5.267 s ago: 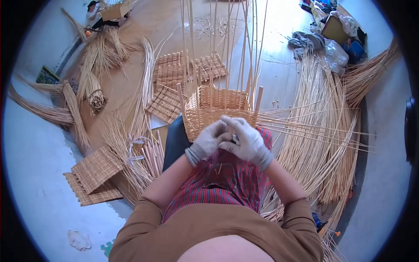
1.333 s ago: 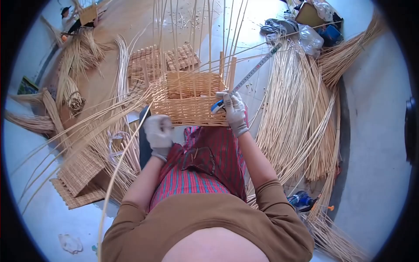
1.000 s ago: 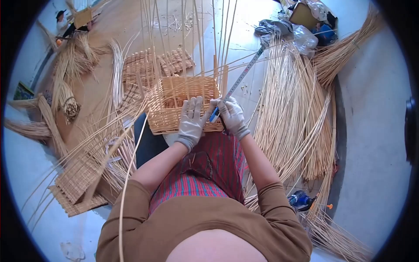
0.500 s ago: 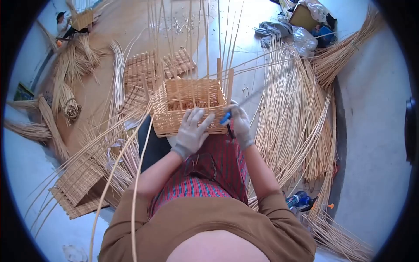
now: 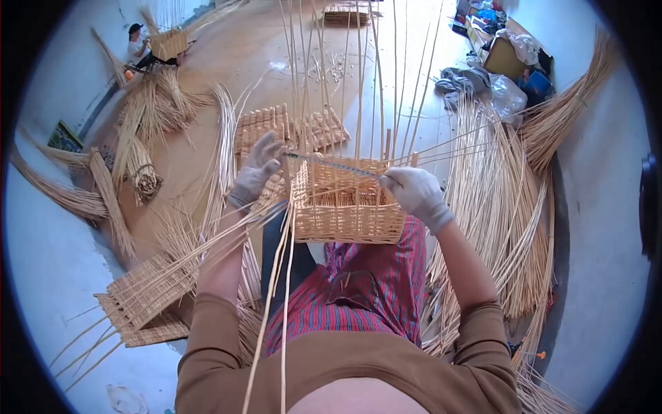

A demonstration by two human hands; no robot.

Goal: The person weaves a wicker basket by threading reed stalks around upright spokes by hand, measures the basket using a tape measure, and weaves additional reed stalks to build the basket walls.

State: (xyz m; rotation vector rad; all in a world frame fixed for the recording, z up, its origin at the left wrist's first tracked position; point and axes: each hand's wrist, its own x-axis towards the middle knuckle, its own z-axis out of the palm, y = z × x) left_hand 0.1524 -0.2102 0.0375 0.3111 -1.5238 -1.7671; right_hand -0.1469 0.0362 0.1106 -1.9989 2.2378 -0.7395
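A rectangular wicker basket point(image 5: 350, 226) rests at my knees, with tall upright stakes rising from its far side. My right hand point(image 5: 416, 196), in a pale glove, is closed on the right end of a thin ruler point(image 5: 334, 164) with fine markings. This ruler stretches leftward above the basket's opening. My left hand point(image 5: 258, 171), also gloved, is raised near the ruler's left end with its fingers spread; whether it touches that end I cannot tell. Long loose canes point(image 5: 276, 265) run from the basket's left corner towards me.
Long bundles of cane point(image 5: 493, 228) lie to the right. Flat woven panels point(image 5: 262, 127) lie beyond the basket, and another woven piece point(image 5: 155, 290) stands at lower left. Further cane bundles point(image 5: 145, 172) lie left. A person point(image 5: 138, 45) sits at the far left beside another basket point(image 5: 169, 44).
My left hand has lifted off the basket's near wall to its upper left and spread its fingers. The ruler, which pointed up and right from my right hand, now lies across the basket. The blue-handled tool no longer shows.
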